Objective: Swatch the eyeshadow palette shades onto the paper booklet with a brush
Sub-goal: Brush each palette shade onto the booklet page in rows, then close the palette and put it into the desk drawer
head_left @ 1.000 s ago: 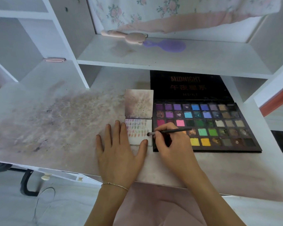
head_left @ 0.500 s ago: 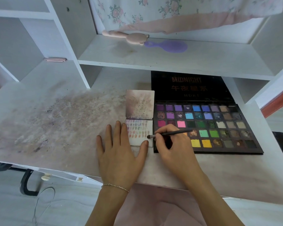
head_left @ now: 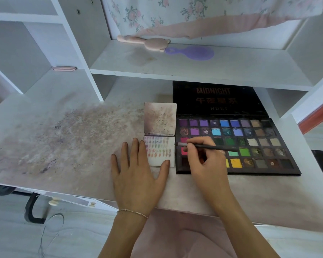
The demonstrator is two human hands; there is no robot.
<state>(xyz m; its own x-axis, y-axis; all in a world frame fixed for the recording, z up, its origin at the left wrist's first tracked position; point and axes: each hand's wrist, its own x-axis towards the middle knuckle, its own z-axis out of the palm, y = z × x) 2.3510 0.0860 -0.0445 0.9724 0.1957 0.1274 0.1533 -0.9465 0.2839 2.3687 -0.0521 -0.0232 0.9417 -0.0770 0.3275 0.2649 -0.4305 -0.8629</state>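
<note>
Stained white worktop (head_left: pixel 67 146) — right hand (head_left: pixel 206 161) pinches thin black brush (head_left: pixel 209 146), tip leftward beside swatched paper booklet (head_left: pixel 161 151); left hand (head_left: pixel 138 175) flat, steadying it.

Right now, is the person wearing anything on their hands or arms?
Yes, one thing. The left hand has a thin, light-coloured beaded bracelet round its wrist. The right hand wears nothing: no rings, no watch. Both forearms are bare, with no sleeves showing. No polish shows on the nails.

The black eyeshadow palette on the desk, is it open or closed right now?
Open. The black eyeshadow palette has its lid folded back flat behind it, lettering showing, and its rows of coloured pans are exposed.
</note>
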